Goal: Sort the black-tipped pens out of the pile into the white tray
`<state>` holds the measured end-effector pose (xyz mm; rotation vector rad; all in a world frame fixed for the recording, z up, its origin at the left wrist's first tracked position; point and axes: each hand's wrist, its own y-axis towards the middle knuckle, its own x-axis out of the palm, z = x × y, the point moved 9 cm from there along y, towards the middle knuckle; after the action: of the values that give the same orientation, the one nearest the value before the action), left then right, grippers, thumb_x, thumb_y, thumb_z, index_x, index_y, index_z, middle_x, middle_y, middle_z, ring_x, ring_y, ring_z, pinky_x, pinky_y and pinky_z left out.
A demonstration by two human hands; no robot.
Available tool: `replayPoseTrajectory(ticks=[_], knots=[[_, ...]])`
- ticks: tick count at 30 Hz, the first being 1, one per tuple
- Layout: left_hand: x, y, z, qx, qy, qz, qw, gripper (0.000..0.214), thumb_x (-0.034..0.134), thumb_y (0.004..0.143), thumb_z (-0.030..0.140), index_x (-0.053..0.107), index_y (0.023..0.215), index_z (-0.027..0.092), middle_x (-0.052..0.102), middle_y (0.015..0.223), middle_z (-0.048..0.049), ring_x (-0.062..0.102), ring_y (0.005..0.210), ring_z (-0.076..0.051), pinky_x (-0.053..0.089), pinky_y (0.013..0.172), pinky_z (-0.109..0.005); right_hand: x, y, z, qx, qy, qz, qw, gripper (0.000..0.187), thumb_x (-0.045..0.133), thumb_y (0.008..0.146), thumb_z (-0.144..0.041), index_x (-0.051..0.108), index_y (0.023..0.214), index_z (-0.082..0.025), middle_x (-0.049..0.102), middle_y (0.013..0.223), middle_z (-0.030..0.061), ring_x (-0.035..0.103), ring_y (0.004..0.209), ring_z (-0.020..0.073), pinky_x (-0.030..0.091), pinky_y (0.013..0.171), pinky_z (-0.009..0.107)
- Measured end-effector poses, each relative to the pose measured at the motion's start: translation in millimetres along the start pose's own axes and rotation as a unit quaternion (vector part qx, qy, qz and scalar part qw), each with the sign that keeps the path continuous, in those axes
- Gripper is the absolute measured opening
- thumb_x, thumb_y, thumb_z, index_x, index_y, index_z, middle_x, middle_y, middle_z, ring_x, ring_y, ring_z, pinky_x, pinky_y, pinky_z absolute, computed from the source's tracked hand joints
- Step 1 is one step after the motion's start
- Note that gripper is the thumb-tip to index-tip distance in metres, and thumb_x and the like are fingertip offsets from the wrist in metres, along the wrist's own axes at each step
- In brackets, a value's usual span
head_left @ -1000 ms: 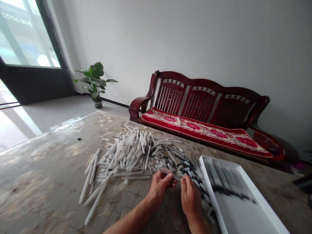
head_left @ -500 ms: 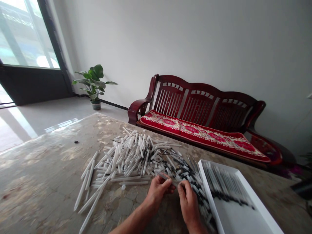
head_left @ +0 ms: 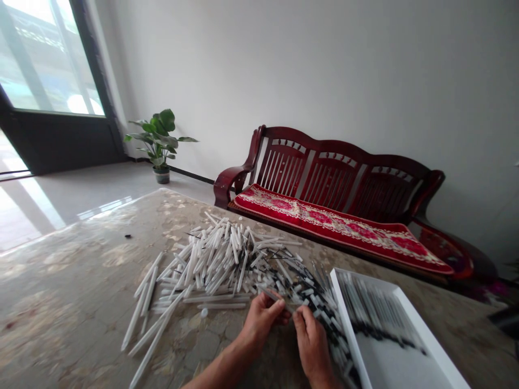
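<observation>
My left hand (head_left: 261, 320) is closed around a thin translucent pen barrel (head_left: 272, 295), whose far end sticks out above the fingers. Close beside it, my right hand (head_left: 313, 343) pinches at the barrel's near end; the fingertips hide exactly what sits there. Beyond both hands spreads a heap of whitish pen barrels (head_left: 211, 259). Small black and clear pen parts (head_left: 314, 294) lie scattered between the heap and a white tray (head_left: 399, 367). Inside the tray, several pens with dark ends (head_left: 375, 305) lie side by side in a row.
The table (head_left: 81, 302) has a patterned, glossy cover. Loose barrels (head_left: 152, 329) lie left of my arm, near a small round clear piece (head_left: 204, 312). A dark bit (head_left: 128, 236) rests farther left. Behind are a wooden bench (head_left: 324, 167) and a potted plant (head_left: 160, 141).
My right hand has shifted slightly left, closer to the left hand at the barrel's end. The left hand stays nearly in place, and the view has tilted a little.
</observation>
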<state>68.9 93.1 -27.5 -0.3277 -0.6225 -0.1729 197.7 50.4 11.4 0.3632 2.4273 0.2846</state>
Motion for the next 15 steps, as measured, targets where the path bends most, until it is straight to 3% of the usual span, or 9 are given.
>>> replayPoseTrajectory(ticks=[4, 8, 12, 15], knots=[[1.5, -0.2, 1.4, 0.006, 0.006, -0.009, 1.000, 0.044, 0.088, 0.053, 0.045, 0.060, 0.072, 0.016, 0.067, 0.060, 0.0007, 0.063, 0.055, -0.014, 0.049, 0.053, -0.024, -0.4, 0.1, 2.1, 0.017, 0.012, -0.003, 1.000, 0.054, 0.031, 0.096, -0.056, 0.063, 0.070, -0.021, 0.066, 0.060, 0.0047, 0.061, 0.053, 0.0185, 0.046, 0.052, 0.025], [-0.2, -0.9, 3.5, 0.003, -0.002, 0.001, 1.000, 0.042, 0.087, 0.054, 0.043, 0.061, 0.072, 0.015, 0.068, 0.062, 0.0002, 0.063, 0.056, -0.013, 0.050, 0.055, -0.023, -0.7, 0.1, -5.1, 0.004, 0.033, -0.010, 0.999, 0.042, 0.040, 0.093, -0.054, 0.064, 0.081, -0.021, 0.069, 0.070, 0.0030, 0.063, 0.061, 0.0176, 0.048, 0.057, 0.024], [2.4, -1.0, 4.6, 0.008, 0.002, -0.015, 1.000, 0.042, 0.087, 0.055, 0.043, 0.061, 0.072, 0.015, 0.067, 0.060, 0.0001, 0.063, 0.055, -0.013, 0.049, 0.054, -0.024, 0.5, -0.3, -2.4, 0.015, 0.013, -0.002, 1.000, 0.049, 0.034, 0.094, -0.056, 0.058, 0.067, -0.023, 0.061, 0.055, 0.0009, 0.058, 0.050, 0.0170, 0.044, 0.049, 0.025], [1.2, -0.6, 4.7, 0.011, 0.000, -0.011, 1.000, 0.043, 0.087, 0.055, 0.044, 0.060, 0.072, 0.016, 0.067, 0.061, 0.0003, 0.063, 0.055, -0.014, 0.049, 0.054, -0.024, 0.8, 0.5, 0.1, 0.025, 0.021, -0.007, 0.999, 0.050, 0.034, 0.094, -0.056, 0.063, 0.071, -0.022, 0.063, 0.057, 0.0018, 0.060, 0.051, 0.0179, 0.045, 0.050, 0.025]])
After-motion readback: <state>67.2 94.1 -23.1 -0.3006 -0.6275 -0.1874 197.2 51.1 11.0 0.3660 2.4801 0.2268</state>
